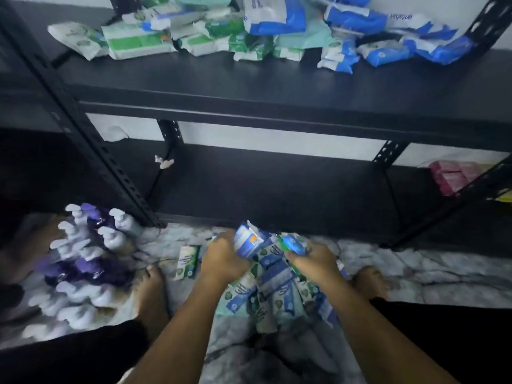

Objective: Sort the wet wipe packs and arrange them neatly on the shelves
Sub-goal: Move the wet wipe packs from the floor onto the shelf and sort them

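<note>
A heap of blue, green and white wet wipe packs (274, 289) lies on the marble floor between my feet. My left hand (224, 259) grips the left side of the heap, around a blue and white pack (248, 241). My right hand (311, 260) grips packs on the right side, next to a blue-lidded pack (293, 242). One small green pack (188, 261) lies apart on the floor to the left. On the upper black shelf (249, 79) a loose jumble of green packs (144, 40) and blue packs (388, 31) is spread along the back.
The lower black shelf (277, 189) holds a pink pack (454, 176) at its right end. A cluster of white and purple pump bottles (83, 261) stands on the floor at left. Black slotted uprights (110, 167) frame the rack. My bare feet (152, 295) flank the heap.
</note>
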The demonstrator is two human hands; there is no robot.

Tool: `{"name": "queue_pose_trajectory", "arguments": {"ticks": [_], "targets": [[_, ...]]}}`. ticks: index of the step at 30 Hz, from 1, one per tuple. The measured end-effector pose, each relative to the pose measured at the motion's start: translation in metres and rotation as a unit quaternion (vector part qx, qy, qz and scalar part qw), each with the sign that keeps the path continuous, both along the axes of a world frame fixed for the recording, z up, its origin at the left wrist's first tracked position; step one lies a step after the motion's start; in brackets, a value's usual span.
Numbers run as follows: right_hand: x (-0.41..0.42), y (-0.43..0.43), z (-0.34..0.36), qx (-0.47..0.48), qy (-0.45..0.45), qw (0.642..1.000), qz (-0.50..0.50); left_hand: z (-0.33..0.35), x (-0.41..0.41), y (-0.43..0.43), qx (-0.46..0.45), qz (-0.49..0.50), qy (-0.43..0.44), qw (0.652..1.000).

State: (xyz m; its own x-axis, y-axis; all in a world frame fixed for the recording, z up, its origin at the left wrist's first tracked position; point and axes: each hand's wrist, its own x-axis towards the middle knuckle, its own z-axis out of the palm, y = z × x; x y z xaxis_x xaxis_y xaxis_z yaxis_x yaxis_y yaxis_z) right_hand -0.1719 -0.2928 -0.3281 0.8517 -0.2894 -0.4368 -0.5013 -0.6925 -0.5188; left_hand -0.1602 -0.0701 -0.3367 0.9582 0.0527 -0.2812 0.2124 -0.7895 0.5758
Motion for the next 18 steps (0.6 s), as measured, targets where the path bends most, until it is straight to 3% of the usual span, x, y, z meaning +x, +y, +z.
{"name": "queue_pose_trajectory", "arguments": {"ticks": [2,5,10,18], "targets": [[-0.022,-0.016,-0.041,0.008,0.142,0.99,0.016,-0.044,-0.019,-0.009,0.034,-0.04,0.068,0.996],[-0.044,-0.044,-0.083,0.004,0.234,0.972,0.032,-0.081,-0.035,-0.019,0.055,-0.114,0.085,0.988],[-0.042,-0.073,-0.137,-0.058,0.255,0.964,0.058,-0.115,-0.04,-0.027,0.037,-0.142,0.083,0.986],[-0.02,-0.063,-0.128,-0.114,0.143,0.982,0.037,-0.132,-0.017,-0.014,0.108,-0.035,0.015,0.993]]}}
